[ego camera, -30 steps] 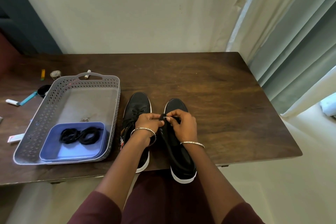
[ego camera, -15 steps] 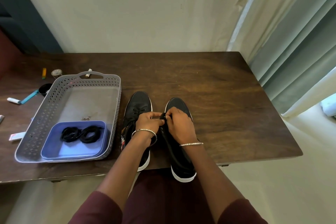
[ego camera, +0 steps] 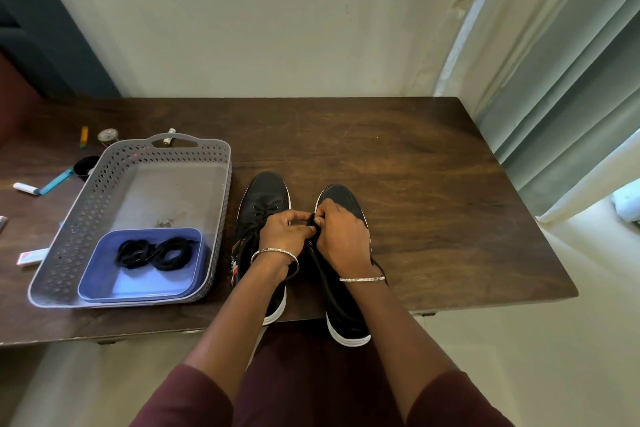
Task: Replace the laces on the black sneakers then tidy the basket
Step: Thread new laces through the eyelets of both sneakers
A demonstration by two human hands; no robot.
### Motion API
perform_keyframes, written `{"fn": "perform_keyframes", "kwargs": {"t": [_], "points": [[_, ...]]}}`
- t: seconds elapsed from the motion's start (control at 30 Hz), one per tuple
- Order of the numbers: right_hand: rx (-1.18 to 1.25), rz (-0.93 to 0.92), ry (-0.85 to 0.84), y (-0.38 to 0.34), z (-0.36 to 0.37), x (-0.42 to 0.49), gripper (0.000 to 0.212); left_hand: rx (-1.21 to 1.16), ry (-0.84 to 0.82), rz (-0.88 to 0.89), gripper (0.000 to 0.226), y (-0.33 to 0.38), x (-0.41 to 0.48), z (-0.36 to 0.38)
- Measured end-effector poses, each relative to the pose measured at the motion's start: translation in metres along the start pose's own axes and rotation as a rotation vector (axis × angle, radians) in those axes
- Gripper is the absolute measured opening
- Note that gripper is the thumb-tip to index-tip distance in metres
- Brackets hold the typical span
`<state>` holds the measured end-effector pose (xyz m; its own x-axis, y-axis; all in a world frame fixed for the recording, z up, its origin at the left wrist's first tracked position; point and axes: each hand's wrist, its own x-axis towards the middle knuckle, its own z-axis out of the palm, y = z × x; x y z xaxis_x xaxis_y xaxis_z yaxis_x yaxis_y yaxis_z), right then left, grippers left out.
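Two black sneakers with white soles stand side by side at the table's front edge, toes pointing away: the left sneaker [ego camera: 265, 192] and the right sneaker [ego camera: 341, 308]. My left hand [ego camera: 282, 230] and my right hand [ego camera: 341, 236] meet over the upper eyelets of the right sneaker, both pinching its black lace [ego camera: 312, 218] between fingertips. A loose lace end trails past my right wrist. In the grey perforated basket [ego camera: 86, 215] sits a blue tray [ego camera: 104, 274] with coiled black laces [ego camera: 156, 253].
Small items lie left of the basket on the dark wooden table [ego camera: 415, 184]: a blue-handled tool [ego camera: 52, 184], a black cap [ego camera: 85, 166], a yellow piece [ego camera: 83, 136], a white packet [ego camera: 31, 257]. A curtain hangs at the right; a wall stands behind.
My hands stayed over the right sneaker, shifting slightly toward its toe while working the lace. The basket and its contents did not move.
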<state>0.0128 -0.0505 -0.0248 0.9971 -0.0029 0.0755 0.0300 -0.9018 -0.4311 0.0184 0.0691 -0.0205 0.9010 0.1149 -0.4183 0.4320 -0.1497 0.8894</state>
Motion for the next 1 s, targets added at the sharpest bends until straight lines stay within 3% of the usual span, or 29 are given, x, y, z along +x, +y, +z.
{"fn": "perform_keyframes", "kwargs": {"t": [0.13,0.23,0.4,0.63,0.83,1.0], "points": [[0.097,0.11,0.002,0.0,-0.001,0.002,0.004,-0.003,-0.035,0.003,0.021,-0.003,0.001,-0.001],[0.328,0.221,0.004,0.01,0.0,0.005,0.004,-0.082,-0.069,-0.031,0.015,-0.001,0.001,-0.003],[0.705,0.264,0.028,0.023,0.008,-0.001,0.011,-0.164,-0.1,-0.091,0.025,0.006,-0.001,0.0],[0.769,0.262,0.012,0.03,0.01,-0.004,0.02,0.199,0.04,0.058,0.016,0.006,0.007,0.006],[0.817,0.303,-0.046,0.03,0.009,-0.004,0.024,0.501,-0.015,0.124,0.02,0.019,0.016,-0.003],[0.84,0.289,-0.11,0.034,0.008,-0.004,0.03,0.408,-0.099,0.007,0.022,0.027,0.017,-0.008]]}}
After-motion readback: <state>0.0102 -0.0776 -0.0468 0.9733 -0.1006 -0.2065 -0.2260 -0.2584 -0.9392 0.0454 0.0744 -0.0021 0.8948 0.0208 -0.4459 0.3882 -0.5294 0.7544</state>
